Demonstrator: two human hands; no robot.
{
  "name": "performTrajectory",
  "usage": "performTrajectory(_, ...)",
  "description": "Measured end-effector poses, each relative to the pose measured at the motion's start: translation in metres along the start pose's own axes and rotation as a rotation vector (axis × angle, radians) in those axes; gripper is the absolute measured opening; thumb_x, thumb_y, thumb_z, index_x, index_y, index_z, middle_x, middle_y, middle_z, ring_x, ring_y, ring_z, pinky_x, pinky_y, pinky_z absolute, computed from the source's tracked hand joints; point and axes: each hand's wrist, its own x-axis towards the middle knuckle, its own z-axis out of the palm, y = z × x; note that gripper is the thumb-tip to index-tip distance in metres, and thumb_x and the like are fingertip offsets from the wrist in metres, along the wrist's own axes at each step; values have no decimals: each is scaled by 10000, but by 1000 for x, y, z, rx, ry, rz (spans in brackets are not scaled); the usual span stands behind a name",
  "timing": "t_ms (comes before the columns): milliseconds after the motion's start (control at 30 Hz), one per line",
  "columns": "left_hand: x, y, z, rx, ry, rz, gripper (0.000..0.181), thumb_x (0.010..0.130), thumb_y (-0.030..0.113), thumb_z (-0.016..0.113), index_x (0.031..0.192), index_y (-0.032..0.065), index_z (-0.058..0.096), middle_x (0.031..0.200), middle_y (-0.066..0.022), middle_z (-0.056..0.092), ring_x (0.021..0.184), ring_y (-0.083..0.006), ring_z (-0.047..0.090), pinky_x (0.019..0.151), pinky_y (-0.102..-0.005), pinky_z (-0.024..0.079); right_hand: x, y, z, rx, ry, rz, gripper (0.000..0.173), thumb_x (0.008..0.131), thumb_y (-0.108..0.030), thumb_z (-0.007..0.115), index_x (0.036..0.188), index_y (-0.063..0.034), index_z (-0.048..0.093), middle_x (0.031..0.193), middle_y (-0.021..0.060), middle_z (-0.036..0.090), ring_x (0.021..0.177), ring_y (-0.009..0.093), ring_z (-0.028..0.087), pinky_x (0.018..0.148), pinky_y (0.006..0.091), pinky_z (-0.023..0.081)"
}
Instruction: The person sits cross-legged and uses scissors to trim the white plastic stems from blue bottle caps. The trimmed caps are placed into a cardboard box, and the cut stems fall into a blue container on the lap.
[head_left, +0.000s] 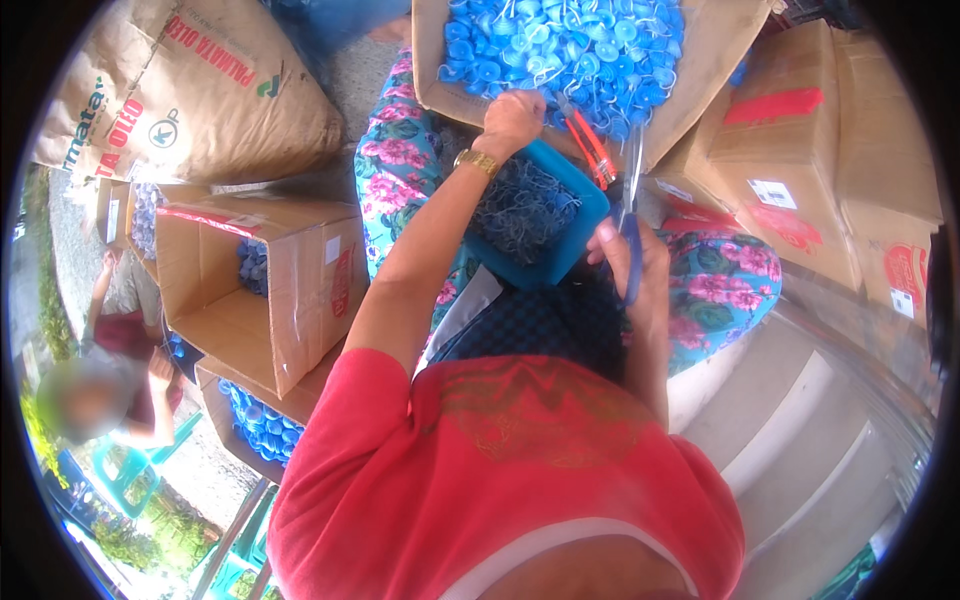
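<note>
My right hand (637, 259) grips scissors by their blue handles (632, 262), the blades (634, 169) pointing up toward a cardboard box. That box (431, 67) is full of small blue plastic pieces (562, 45), many with pale strings. Over the box's near rim is my left hand (516, 116), curled, with its fingertips hidden; whether it holds a piece cannot be told. Below it, a teal plastic tub (592, 199) rests on my lap, holding tangled dark strings or trimmings (525, 206). An orange utility knife (590, 146) lies at the box's near edge, between my hands.
At left stand an open cardboard box (315, 300) with bluish pieces inside and another box of blue pieces (262, 427). A large printed paper sack (225, 97) rises behind them. Closed cartons (787, 150) stand at right. Another person (127, 375) sits at far left.
</note>
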Motion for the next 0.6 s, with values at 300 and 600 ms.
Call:
performTrajectory(300,26,3,13,456,-212,153,211,845,154,515,994,93,651,1146,-163,588,1077,-316,586,958,-575,367,6,-3,-5,-46,30,57,307,870,-295,647,836,4,589,706,62,614,614,124,585,584,265,477)
performTrajectory(600,9,-2,-9,-242,89,-84,166,811,203,571,908,99,657,903,-155,672,882,-319,654,770,-402,521,3,-7,-2,-72,20,54,282,869,-272,643,849,6,600,706,70,621,610,127,594,578,264,482)
